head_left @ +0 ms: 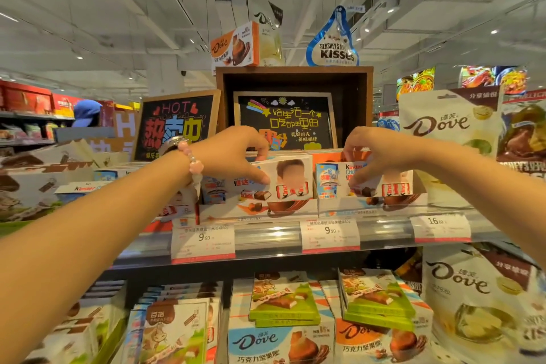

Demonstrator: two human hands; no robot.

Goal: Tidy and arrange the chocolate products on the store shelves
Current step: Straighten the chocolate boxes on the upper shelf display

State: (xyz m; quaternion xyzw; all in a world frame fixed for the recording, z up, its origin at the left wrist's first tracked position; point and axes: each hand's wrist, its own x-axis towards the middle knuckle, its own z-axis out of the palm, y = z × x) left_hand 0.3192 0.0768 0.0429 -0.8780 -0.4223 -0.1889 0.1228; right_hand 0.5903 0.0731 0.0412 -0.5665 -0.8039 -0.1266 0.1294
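From the head camera, the upper shelf carries two white Kinder chocolate boxes standing side by side at its front edge. The left Kinder box (pixel 283 179) shows red-and-white lettering and pictured chocolate pieces; the right Kinder box (pixel 365 179) reads "Kinder" in blue and carries a small blue sticker at its left end. Below them the shelf rail (pixel 266 238) holds price tags reading "9.90", "9.90" and "16". Far behind stands a chalkboard sign (pixel 177 124) with "HOT" in pink, and a blue drop-shaped "HERSHEY'S KISSES" bag (pixel 334 44) sits on top of a wooden box (pixel 295 74) beside an orange Dove carton (pixel 233 46). A white Dove pouch (pixel 446 124) stands at the right. On the lower shelf lie Dove bars (pixel 280 343) in blue and orange wrappers, with green packs stacked on them.

The left hand (pixel 233 152), a pink bead bracelet on its wrist, pinches the left Kinder box, fingers curled over its top edge and thumb pressed on its front face. The right hand (pixel 375 154) grips the right Kinder box likewise, fingers over the top, thumb on the front.
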